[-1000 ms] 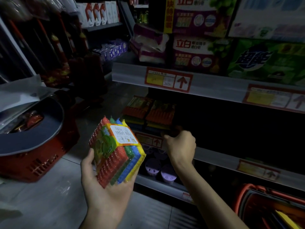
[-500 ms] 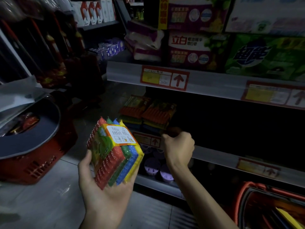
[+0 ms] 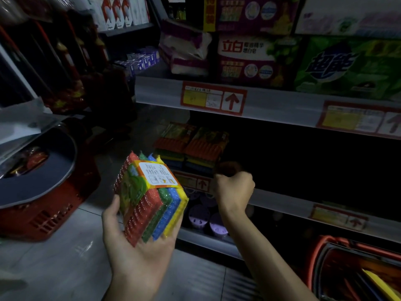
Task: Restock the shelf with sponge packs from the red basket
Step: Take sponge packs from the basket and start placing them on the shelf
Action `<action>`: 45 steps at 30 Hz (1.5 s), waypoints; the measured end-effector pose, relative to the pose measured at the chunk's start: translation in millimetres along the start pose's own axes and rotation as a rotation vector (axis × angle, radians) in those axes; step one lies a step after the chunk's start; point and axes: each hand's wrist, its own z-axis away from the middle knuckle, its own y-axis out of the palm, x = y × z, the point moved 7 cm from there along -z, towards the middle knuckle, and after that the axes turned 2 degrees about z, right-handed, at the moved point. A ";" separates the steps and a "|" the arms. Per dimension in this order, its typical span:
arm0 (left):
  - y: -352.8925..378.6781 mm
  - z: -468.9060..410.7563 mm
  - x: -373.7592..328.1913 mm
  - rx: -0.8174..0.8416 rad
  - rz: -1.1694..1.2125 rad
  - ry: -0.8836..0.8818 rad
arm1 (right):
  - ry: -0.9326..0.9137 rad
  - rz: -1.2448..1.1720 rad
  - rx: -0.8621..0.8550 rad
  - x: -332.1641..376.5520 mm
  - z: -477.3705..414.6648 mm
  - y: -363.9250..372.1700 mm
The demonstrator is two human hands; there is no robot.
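My left hand (image 3: 134, 253) holds a sponge pack (image 3: 149, 198) from below, in front of the shelf; the pack has red, green, blue and yellow sponges under a yellow label. My right hand (image 3: 234, 190) is a closed fist at the front rail of the middle shelf (image 3: 282, 203); whether it holds anything is hidden. Two stacks of sponge packs (image 3: 191, 146) lie on that shelf just left of the fist. The shelf space to their right is dark. A red basket (image 3: 325, 259) with a yellow item inside sits at the bottom right.
Another red basket (image 3: 43, 216) on the floor at left carries a dark round pan (image 3: 39, 183). Detergent boxes (image 3: 347, 66) fill the upper shelf. Purple round containers (image 3: 204, 216) stand on the bottom shelf below my right hand. Grey floor tiles (image 3: 65, 268) lie underfoot.
Both hands stay almost where they were. The pack in my left hand has shifted slightly left and tilted a little; the fist remains at the shelf rail.
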 end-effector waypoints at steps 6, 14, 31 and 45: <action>6.0 -6.6 6.5 0.022 -0.033 -0.058 | 0.139 -0.054 0.028 -17.7 -13.6 5.1; 3.6 -5.8 5.0 -0.023 -0.042 -0.070 | 0.171 -0.126 0.099 -18.1 -24.6 8.5; 7.2 -2.6 18.0 -0.013 -0.198 -0.082 | -0.225 -0.041 0.190 -13.1 4.6 -23.2; 33.4 -5.0 62.6 0.117 -0.467 -0.124 | 0.089 -0.445 0.641 -21.3 42.2 -77.0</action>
